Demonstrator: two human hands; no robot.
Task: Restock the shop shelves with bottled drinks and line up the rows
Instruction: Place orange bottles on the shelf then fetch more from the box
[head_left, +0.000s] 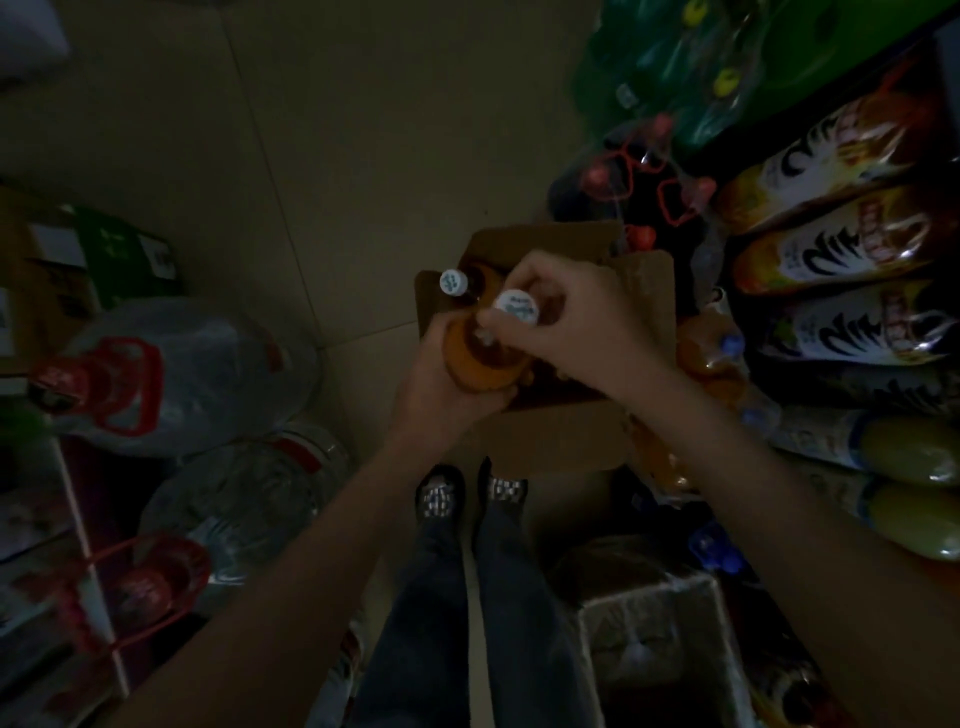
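Your left hand (441, 374) grips one orange bottle (480, 361); your right hand (566, 317) pinches another's cap (515, 306). Lift both straight out of the carton (644, 291), avoiding its flaps.

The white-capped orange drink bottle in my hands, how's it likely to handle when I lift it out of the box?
The orange drink bottle looks full, so probably heavy for its size. Its round, smooth-looking body may slip or roll if laid down. The left hand grips its body and the right hand pinches its white cap, which should steady it.
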